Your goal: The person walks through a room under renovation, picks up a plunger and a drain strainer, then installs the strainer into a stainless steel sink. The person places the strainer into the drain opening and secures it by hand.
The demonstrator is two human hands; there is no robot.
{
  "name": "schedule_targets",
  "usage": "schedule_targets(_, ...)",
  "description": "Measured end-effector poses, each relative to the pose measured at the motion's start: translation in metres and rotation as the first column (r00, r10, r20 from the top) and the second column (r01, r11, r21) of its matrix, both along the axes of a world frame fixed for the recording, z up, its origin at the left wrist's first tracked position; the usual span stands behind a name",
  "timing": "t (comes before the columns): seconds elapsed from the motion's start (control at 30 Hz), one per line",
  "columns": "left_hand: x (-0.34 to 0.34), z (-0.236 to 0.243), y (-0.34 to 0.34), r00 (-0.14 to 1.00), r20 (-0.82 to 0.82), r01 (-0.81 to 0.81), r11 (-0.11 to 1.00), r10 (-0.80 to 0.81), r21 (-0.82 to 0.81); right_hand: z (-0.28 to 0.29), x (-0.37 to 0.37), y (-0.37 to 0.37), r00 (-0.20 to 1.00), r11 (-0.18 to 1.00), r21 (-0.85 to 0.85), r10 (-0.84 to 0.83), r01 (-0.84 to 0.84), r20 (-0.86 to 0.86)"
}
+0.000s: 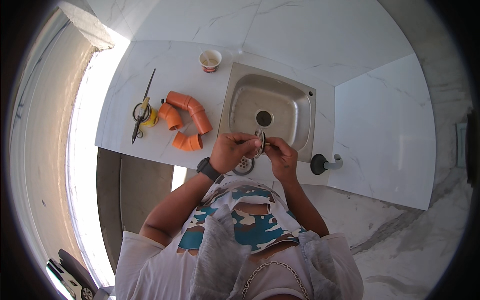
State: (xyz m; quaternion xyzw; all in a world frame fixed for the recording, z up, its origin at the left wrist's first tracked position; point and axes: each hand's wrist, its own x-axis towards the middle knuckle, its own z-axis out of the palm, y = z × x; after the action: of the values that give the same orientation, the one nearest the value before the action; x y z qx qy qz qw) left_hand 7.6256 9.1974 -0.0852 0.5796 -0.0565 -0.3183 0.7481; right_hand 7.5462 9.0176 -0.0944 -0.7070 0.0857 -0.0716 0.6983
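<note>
Disc (261,141) — your left hand (230,153) pinches it, your right hand (282,158) pinches at its right face — seemingly hand-fitting, so the next move calls for steady alignment.

1. The person's left hand (230,152) pinches, its fingers (244,137) curled.
2. The right hand (283,159) pinches too, just beside the left.
3. Both forearms (185,196) angle inward toward each other.

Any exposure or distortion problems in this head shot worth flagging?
Head view: the strip left of the countertop is blown out white; fisheye curves the wall panels toward dark corners; the sink shows soft sheen; the small round part between left hand and right hand lacks clear detail.
</note>
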Motion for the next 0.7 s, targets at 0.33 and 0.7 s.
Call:
schedule_targets(0.33, 0.004, -0.005, 0.006, 0.995, -0.094, 0.039, 0.999, -0.041, -0.022, 0.000, 0.000, 0.003, 1.000, 1.000, 0.012, 0.023, -0.023, 0.011)
schedule_targets(0.7, -0.007, -0.007, 0.001, 0.981, 0.050, -0.158, 0.926, 0.186, -0.342, -0.012, 0.000, 0.001, 1.000, 0.983, 0.184, -0.015, 0.019, -0.024)
